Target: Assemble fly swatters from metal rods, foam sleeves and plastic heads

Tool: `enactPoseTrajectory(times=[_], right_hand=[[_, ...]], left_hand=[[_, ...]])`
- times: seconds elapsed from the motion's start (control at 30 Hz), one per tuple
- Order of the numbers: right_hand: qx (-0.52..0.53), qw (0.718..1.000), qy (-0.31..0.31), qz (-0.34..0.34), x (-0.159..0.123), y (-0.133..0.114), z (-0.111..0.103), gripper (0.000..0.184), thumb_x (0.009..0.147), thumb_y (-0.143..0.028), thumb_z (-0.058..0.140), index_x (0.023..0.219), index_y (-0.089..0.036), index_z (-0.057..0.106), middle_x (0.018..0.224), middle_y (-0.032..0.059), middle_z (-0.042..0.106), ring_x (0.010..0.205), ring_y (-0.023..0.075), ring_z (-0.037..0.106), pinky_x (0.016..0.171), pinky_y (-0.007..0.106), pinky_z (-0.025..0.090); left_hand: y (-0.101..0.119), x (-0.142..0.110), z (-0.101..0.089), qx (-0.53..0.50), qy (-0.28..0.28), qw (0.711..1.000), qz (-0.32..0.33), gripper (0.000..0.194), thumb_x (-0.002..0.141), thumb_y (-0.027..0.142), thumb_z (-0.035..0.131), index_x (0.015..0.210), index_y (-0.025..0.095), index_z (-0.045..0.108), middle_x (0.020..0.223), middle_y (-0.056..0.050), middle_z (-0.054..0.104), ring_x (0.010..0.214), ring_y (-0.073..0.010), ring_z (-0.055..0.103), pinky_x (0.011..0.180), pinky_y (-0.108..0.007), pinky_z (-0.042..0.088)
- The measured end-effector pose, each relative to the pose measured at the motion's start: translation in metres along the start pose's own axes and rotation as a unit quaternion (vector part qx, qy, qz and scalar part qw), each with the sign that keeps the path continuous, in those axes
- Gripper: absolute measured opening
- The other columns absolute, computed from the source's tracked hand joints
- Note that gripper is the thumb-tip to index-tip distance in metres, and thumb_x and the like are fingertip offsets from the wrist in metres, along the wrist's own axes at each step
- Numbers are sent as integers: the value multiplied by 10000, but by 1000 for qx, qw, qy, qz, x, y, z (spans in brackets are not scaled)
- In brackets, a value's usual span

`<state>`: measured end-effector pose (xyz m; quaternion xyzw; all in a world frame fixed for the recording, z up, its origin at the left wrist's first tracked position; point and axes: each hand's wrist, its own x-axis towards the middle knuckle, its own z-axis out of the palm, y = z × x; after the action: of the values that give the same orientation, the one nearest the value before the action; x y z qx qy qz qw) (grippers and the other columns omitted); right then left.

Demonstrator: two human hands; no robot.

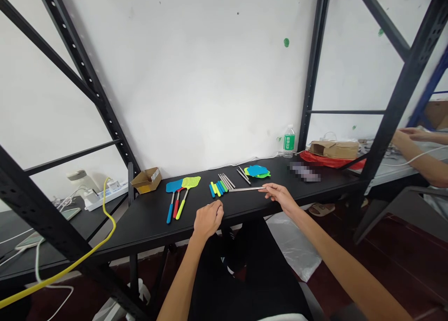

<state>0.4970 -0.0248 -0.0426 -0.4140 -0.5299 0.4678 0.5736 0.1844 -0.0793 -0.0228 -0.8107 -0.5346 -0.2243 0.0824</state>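
My right hand (279, 196) pinches one end of a silver metal rod (245, 189), which points left over the black table. My left hand (209, 217) rests by the table's front edge with its fingers curled; whatever they may hold is hidden. Just beyond it lies a row of blue, yellow-green and green handles (219, 188). Several metal rods (227, 181) lie side by side behind them, with a couple more rods (244, 176) to the right. Loose blue and green swatter heads (258, 171) are stacked farther back. On the left, assembled fly swatters (177, 197) lie together in blue, red and yellow-green.
A small open cardboard box (147, 181) stands at the table's left end. Toward the back right is a water bottle (289, 142). Black shelf posts (315, 55) frame both sides. Another person's arm (420, 153) shows at far right. A yellow cable (108, 232) hangs at left.
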Motion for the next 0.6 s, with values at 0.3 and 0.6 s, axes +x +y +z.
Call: enactPoseTrajectory(times=[0.3,0.6], right_hand=[[-78,996,-37,-17,-1,6,2,390,831,-519,651,1012,-177,707,1013,122,774,682,162,635,539,258,347],[-132,988,-67,-43,-5,2,7,382,843,-515,629,1001,-177,711,972,108,778,677,184,652,679,315,483]], left_hand=[[0,-1,-1,-14,6,1000,11,191,989,274,345,995,264,535,925,22,688,836,-170,628,679,-281,324],[0,0,1,2,-2,1000,8,231,1008,330,343,1002,261,563,935,13,703,840,-177,636,653,-288,328]])
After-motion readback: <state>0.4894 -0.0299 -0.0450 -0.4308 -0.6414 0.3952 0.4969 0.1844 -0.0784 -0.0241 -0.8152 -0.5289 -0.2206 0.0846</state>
